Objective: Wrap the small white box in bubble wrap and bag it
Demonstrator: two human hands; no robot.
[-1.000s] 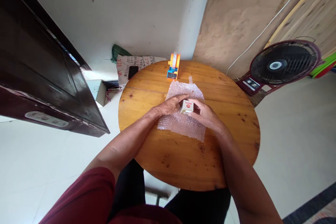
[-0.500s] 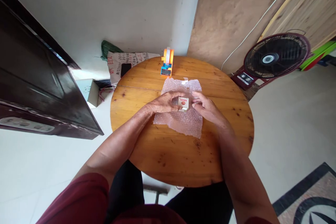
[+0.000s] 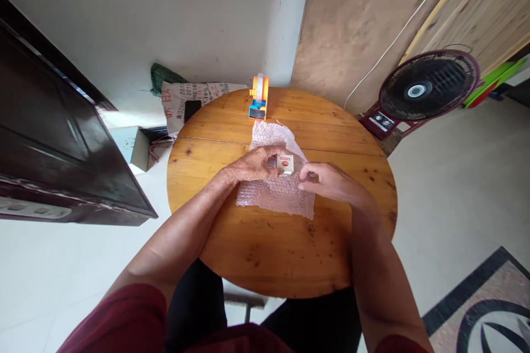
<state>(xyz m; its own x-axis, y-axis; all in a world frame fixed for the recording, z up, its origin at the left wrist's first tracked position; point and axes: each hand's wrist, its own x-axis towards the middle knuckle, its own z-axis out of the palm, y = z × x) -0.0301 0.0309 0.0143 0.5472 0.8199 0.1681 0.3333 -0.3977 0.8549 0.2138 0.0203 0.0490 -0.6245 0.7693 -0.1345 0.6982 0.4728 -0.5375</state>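
Observation:
A small white box point(image 3: 285, 165) with a red mark rests on a sheet of bubble wrap point(image 3: 269, 198) in the middle of the round wooden table. My left hand point(image 3: 259, 164) is closed round the left side of the box, thumb nearer me. At the sheet's right edge, my right hand point(image 3: 325, 179) has its fingers curled in a pinch on the wrap. The far right part of the sheet is lifted and slants inward towards the box. Part of the wrap is hidden under my left hand.
An orange and blue tape dispenser point(image 3: 258, 99) stands just beyond the wrap on the wooden table point(image 3: 232, 248). Past the table's right edge is a dark red fan point(image 3: 428, 88). A printed sack point(image 3: 176, 102) and a dark phone-like object point(image 3: 192, 108) are at the far left.
My right hand has moved slightly nearer me, and its fingers have curled in on the wrap's edge. The sheet's far right corner has lifted and folded inward. My left hand keeps the box.

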